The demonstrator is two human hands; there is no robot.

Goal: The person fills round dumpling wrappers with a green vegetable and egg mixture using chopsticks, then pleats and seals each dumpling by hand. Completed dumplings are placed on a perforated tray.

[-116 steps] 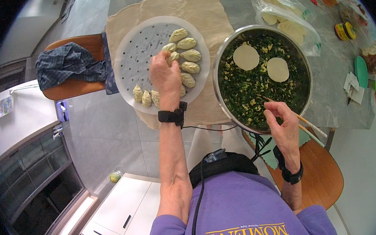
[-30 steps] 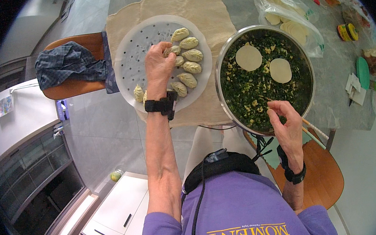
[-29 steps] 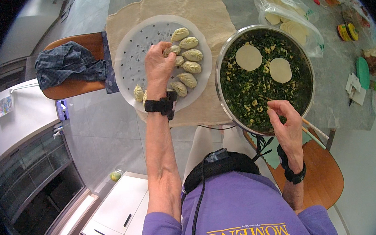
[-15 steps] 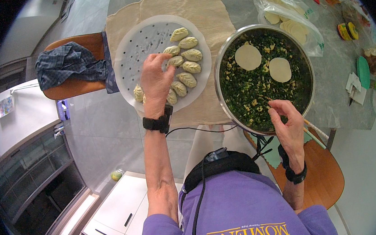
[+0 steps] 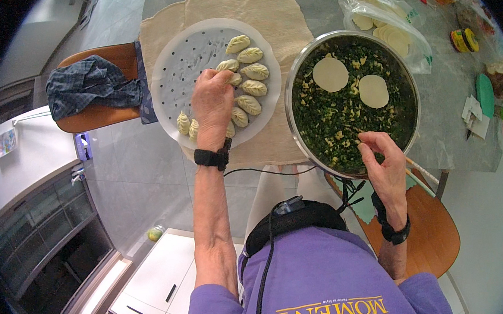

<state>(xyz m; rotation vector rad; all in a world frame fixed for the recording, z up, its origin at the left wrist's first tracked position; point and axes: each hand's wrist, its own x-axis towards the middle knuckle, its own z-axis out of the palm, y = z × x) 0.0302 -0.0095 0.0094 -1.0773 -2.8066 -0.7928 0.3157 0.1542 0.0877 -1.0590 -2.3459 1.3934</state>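
My left hand (image 5: 212, 102) rests over a round white perforated tray (image 5: 185, 66), fingers curled among several folded dumplings (image 5: 252, 87) set in a curved row; whether it grips one I cannot tell. My right hand (image 5: 383, 157) holds chopsticks (image 5: 417, 169) at the near rim of a large metal bowl (image 5: 292, 80). The bowl is full of chopped green filling (image 5: 333, 122), with two round dough wrappers (image 5: 330, 74) lying on top.
A beige cloth (image 5: 249, 6) lies under the tray on the glass table. A plastic bag of round wrappers (image 5: 380, 20) sits beyond the bowl. A wooden chair with a blue checked cloth (image 5: 90, 85) stands left; another chair (image 5: 431, 230) is at my right.
My left hand drew back toward me along the dumpling row, then moved forward again onto the tray. My right hand stayed at the bowl's near rim.
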